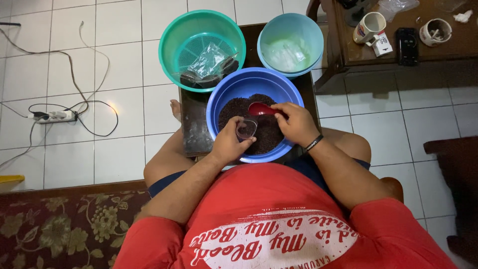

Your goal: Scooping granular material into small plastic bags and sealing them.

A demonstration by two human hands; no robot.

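A blue bowl (219, 89) sits on a small dark table in front of me, filled with dark brown grains (234, 107). My left hand (226, 142) holds a small clear plastic bag (246, 129) open over the grains. My right hand (296, 122) grips a red spoon (260, 109) whose scoop lies on the grains just above the bag.
A green basket (172, 37) behind the blue bowl holds clear bags and dark items. A light blue bowl (311, 35) with clear plastic stands to its right. A wooden table (348, 55) at the top right bears cups and a black device. A power strip (52, 117) with cables lies on the tiled floor.
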